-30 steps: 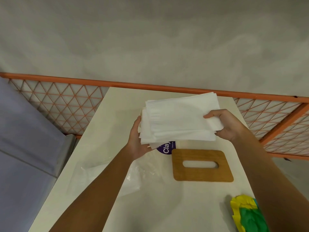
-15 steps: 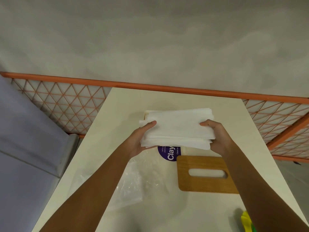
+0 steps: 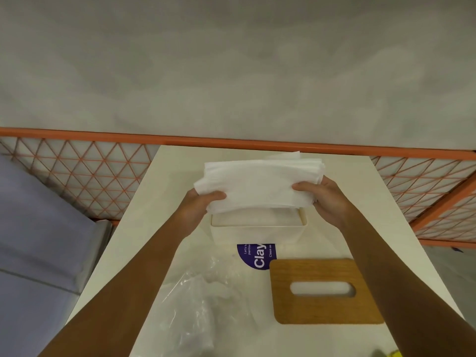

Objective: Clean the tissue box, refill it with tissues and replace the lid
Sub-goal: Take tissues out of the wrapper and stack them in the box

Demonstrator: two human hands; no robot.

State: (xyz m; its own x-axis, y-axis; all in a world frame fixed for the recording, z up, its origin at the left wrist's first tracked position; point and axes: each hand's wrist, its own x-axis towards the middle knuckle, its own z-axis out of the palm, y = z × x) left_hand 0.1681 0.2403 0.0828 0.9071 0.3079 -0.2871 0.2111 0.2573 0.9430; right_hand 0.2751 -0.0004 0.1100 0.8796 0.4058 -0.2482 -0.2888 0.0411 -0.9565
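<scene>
**Tissue stack hovering over the open box**

Both hands are gripping a thick stack of soft white paper tissues (image 3: 257, 185) by its short ends: the left hand (image 3: 199, 206) is closing thumb-over-top on the nine o'clock end, and the right hand (image 3: 325, 199) is doing the same at three o'clock. The stack is sitting just above the open white plastic tissue box (image 3: 257, 231), which is resting at the twelve o'clock end of the cream tabletop (image 3: 283, 341).

The tissues are looking light, limp and easily crumpled, so pinching at both ends (as here) is probably the safest hold; the middle is sagging slightly and the far corners are fanning loose. The sheets are looking clean and folded, with ragged layered edges.

The flat wooden lid with an oval slot (image 3: 322, 291) is lying at five o'clock from the box, well apart from it. A crumpled clear plastic wrapper (image 3: 203, 292), bearing a purple label, is lying at seven o'clock.
</scene>
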